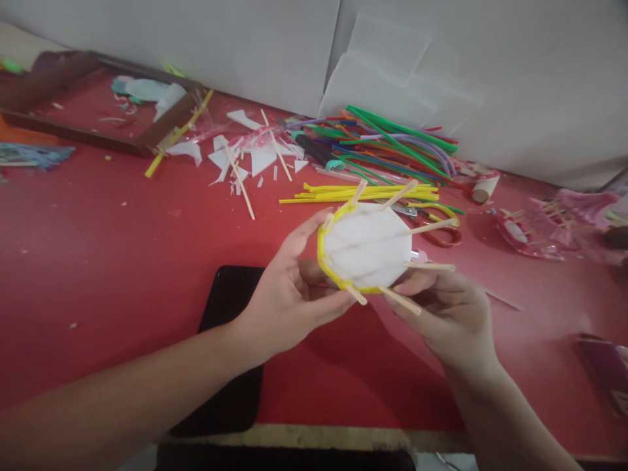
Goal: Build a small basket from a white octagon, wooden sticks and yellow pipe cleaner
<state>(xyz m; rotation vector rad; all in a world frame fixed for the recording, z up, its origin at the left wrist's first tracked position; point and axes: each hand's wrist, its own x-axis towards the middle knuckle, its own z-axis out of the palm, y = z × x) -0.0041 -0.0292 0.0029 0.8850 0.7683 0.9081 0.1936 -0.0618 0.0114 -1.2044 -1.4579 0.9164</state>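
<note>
Between my two hands is a round white disc [367, 245] with several pale wooden sticks [432, 226] standing up around its rim. A yellow pipe cleaner [321, 252] runs along the left and lower part of that rim, around the sticks. My left hand [289, 288] grips the left side, thumb at the lower edge and fingers partly hidden behind. My right hand [449, 314] pinches the lower right edge near the pipe cleaner; some of its fingertips are hidden. The disc is held above the red table [147, 261].
Yellow pipe cleaners [363, 193] and scissors [441, 216] lie just beyond the disc, with coloured pipe cleaners [392, 144] behind. White scraps [262, 157] and loose sticks are further left. A dark phone-like slab [230, 366] lies under my left forearm. A brown frame [73, 131] stands back left.
</note>
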